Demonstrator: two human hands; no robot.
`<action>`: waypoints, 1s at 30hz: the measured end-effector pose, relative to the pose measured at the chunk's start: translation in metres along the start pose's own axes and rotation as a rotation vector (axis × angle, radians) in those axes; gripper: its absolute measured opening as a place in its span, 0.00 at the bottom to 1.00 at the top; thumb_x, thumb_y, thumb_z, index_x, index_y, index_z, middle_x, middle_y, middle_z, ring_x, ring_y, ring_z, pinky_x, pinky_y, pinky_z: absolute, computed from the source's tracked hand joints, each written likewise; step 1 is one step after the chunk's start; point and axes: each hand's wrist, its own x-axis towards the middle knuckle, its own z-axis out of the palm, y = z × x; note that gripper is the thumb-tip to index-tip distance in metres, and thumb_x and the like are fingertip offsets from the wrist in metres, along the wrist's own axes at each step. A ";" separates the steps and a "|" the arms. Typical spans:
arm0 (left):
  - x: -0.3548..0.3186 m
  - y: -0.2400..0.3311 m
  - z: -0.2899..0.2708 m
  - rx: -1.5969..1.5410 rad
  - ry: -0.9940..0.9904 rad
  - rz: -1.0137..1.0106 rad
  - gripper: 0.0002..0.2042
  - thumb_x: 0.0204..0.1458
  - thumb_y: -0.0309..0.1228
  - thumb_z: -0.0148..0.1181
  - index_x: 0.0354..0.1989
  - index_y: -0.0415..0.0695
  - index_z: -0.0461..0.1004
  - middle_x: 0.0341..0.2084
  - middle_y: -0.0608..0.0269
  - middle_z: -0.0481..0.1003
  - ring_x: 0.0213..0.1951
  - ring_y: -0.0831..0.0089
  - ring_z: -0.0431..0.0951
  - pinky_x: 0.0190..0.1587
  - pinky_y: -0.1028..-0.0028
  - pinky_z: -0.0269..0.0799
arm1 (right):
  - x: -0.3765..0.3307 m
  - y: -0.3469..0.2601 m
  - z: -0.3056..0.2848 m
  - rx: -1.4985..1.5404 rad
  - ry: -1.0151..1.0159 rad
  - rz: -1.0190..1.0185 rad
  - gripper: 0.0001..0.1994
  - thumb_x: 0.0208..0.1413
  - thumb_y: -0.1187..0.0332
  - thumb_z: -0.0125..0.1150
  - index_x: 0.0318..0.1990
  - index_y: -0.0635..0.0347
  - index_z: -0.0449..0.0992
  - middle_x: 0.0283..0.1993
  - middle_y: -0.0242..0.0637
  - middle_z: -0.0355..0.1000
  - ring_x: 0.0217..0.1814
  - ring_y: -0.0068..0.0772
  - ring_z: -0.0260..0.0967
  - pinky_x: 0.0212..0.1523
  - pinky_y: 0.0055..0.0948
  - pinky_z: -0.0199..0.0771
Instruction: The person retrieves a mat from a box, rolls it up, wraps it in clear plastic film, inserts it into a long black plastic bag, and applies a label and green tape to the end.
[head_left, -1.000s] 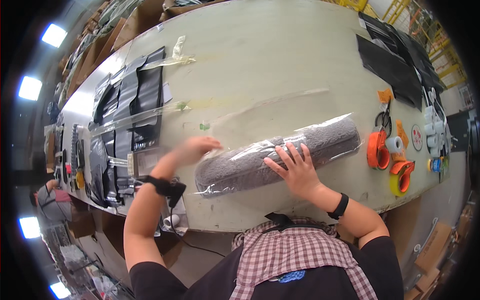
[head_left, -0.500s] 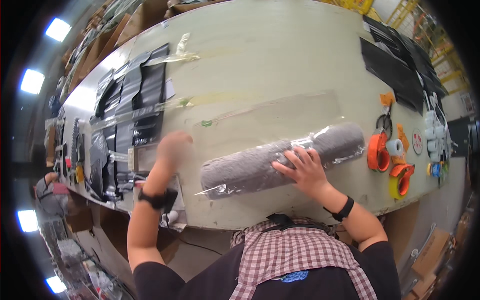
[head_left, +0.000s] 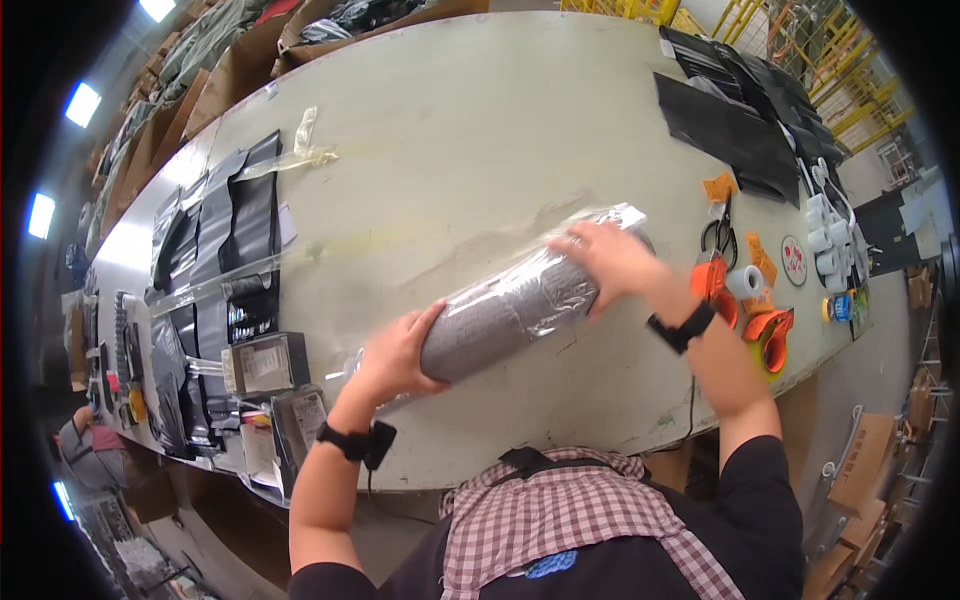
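Observation:
A grey, plush-looking roll (head_left: 505, 318) in shiny clear plastic film lies slantwise on the table in front of me, its right end farther away. My left hand (head_left: 397, 358) is wrapped round its left end, thumb on the near side and fingers over the top. The far right end is gripped by my right hand (head_left: 615, 262), its fingers bent over the film and slightly blurred. Loose film sticks out beyond both ends. Both wrists carry black bands.
Stacked black plastic bags (head_left: 255, 215) are on the left, more black bags (head_left: 735, 140) at the far right. Scissors (head_left: 718, 238), an orange tape dispenser (head_left: 709, 280), a second dispenser (head_left: 770, 345) and white rolls (head_left: 828, 240) stand right. A grey box (head_left: 268, 362) sits left.
My left hand has come down onto the roll's left end. My right hand has shifted from the middle to the right end, and the roll now slants more steeply. The view has shifted.

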 end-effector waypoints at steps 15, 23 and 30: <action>-0.033 -0.041 0.010 -0.173 -0.535 -0.052 0.48 0.23 0.54 0.73 0.56 0.43 0.63 0.42 0.46 0.74 0.47 0.52 0.73 0.50 0.63 0.67 | -0.123 -0.026 0.065 0.418 -0.373 0.026 0.49 0.24 0.36 0.70 0.55 0.57 0.65 0.48 0.44 0.71 0.50 0.46 0.69 0.48 0.37 0.70; 0.001 0.036 0.023 -0.275 -0.289 -0.045 0.48 0.25 0.58 0.71 0.57 0.44 0.62 0.49 0.43 0.69 0.53 0.50 0.68 0.54 0.62 0.65 | -0.112 -0.001 0.068 0.639 -0.589 0.162 0.48 0.26 0.37 0.69 0.56 0.57 0.66 0.54 0.47 0.67 0.55 0.49 0.66 0.53 0.39 0.66; 0.042 0.044 0.040 0.014 -0.685 0.185 0.51 0.29 0.63 0.66 0.59 0.38 0.59 0.52 0.44 0.67 0.55 0.51 0.67 0.56 0.62 0.63 | -0.152 -0.099 0.030 0.234 -0.058 0.083 0.43 0.36 0.44 0.66 0.62 0.53 0.60 0.60 0.49 0.58 0.62 0.56 0.55 0.59 0.53 0.56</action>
